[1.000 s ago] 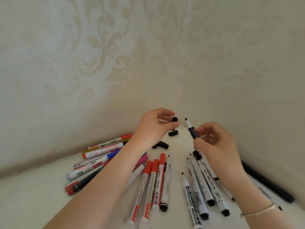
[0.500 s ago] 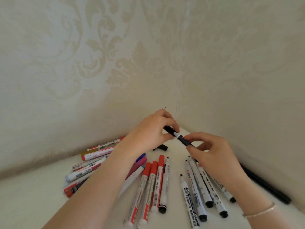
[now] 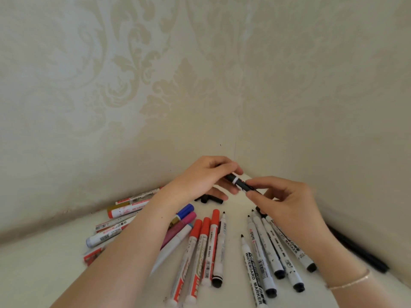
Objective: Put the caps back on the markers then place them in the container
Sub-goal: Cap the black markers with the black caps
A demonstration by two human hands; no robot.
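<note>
Between my two hands I hold a black marker (image 3: 241, 184) with a white ring, above the table's far corner. My left hand (image 3: 204, 178) grips its black cap end. My right hand (image 3: 287, 201) pinches the barrel; most of the barrel is hidden under those fingers. Loose black caps (image 3: 211, 199) lie on the white table just below my left hand. Uncapped black whiteboard markers (image 3: 264, 250) lie in a row under my right hand. Red-capped markers (image 3: 200, 247) lie in the middle. No container is in view.
More markers lie at the left: a blue-capped marker (image 3: 185, 211), a pink marker (image 3: 178, 230), and several red-and-white markers (image 3: 124, 210). A long black pen (image 3: 360, 252) lies along the right wall. Patterned wallpaper walls (image 3: 155, 96) meet in a corner behind my hands.
The cap in my left hand and the uncapped marker in my right hand have come together; the cap now sits over the tip. Both hands have drawn close.
</note>
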